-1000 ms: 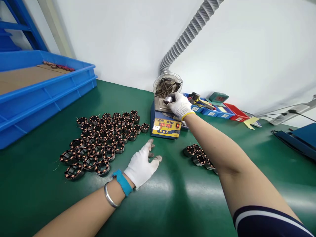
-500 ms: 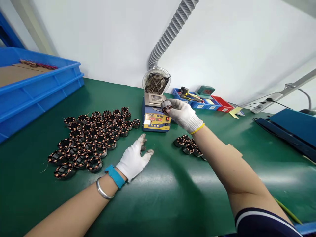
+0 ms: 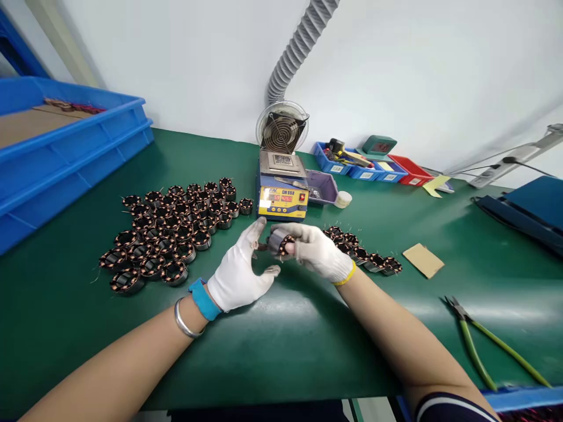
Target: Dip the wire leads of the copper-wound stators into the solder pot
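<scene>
Coil ring: one, raised above the near middle of the table, in front of the machine and tilted so its copper windings face partly outward.
Ring's handling: probably fairly heavy for its size and stiff; the smooth grey wall may slip under a cloth glove, and the windings and thin wire ends look easy to bend or scrape. Best taken by the outer wall, clear of the copper.
Table: one, green.
Big tray: one, blue, at the far left.
Hose: one, grey, ribbed, running down behind the machine.
Machine: one, blue and yellow, with a fan guard behind its metal top.
Left hand: one, gloved, thumb and fingers spread apart, just beside the ring; cannot tell whether a fingertip touches it.
Right hand: one, gloved, thumb and fingers clamped on the ring.
Pliers: one pair, green handles, lying at right with tips parted.
Small bins: three blue, one red, one purple.
Cardboard: one piece.
Other rings: roughly thirty in the left group; at least six in the right group, partly hidden by the right hand.
</scene>
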Demonstrator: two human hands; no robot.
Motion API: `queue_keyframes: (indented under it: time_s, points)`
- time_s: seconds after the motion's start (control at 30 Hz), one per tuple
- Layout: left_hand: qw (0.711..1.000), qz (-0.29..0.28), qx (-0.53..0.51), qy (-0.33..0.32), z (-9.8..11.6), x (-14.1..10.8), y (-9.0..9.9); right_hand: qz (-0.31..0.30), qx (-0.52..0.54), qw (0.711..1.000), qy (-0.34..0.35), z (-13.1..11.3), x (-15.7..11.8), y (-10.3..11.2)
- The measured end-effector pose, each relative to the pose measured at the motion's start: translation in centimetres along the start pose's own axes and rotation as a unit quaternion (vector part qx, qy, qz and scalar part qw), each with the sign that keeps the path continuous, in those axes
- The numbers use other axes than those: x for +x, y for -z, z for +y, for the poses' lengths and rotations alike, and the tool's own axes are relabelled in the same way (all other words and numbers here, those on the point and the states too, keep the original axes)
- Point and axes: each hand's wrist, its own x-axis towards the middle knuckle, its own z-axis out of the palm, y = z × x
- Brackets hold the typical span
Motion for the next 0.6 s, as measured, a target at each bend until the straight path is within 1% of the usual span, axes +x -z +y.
queue_keyframes:
  time_s: [0.07,0.13,0.2,0.27,0.3,0.37,0.47,0.5,0.53,0.6]
  points:
    - [0.999,-0.015,-0.005,-0.03,0.0,-0.1,0.1,-0.032,-0.015,0.999,-0.032,1.1,-0.3,-0.6]
    - [0.999,-0.031,-0.013,-0.023,-0.2,-0.2,0.1,-0.028,-0.057,0.997,-0.048,1.8,-0.6,-1.0]
    - [1.0,-0.016,0.003,0.023,-0.5,-0.1,0.0,0.017,-0.123,0.992,-0.03,2.1,-0.9,-1.2]
    - [0.996,0.022,0.045,0.069,-0.6,0.1,-0.1,0.085,-0.221,0.971,0.022,2.1,-1.4,-1.2]
    - [0.994,0.039,0.069,0.081,-0.7,0.2,-0.1,0.108,-0.276,0.953,0.055,2.2,-1.7,-1.2]
    - [0.988,0.053,0.113,0.092,-0.7,0.4,0.1,0.122,-0.392,0.903,0.13,2.4,-2.2,-1.1]
    - [0.978,0.037,0.174,0.112,-0.7,0.6,0.4,0.109,-0.536,0.803,0.237,2.6,-2.5,-1.2]
    - [0.975,0.03,0.189,0.116,-0.7,0.6,0.5,0.103,-0.572,0.772,0.259,2.7,-2.4,-1.3]
    - [0.972,0.023,0.201,0.117,-0.7,0.6,0.6,0.094,-0.601,0.746,0.27,2.7,-2.3,-1.3]
    - [0.97,0.011,0.219,0.108,-0.5,0.6,0.7,0.065,-0.647,0.707,0.279,2.6,-2.0,-1.3]
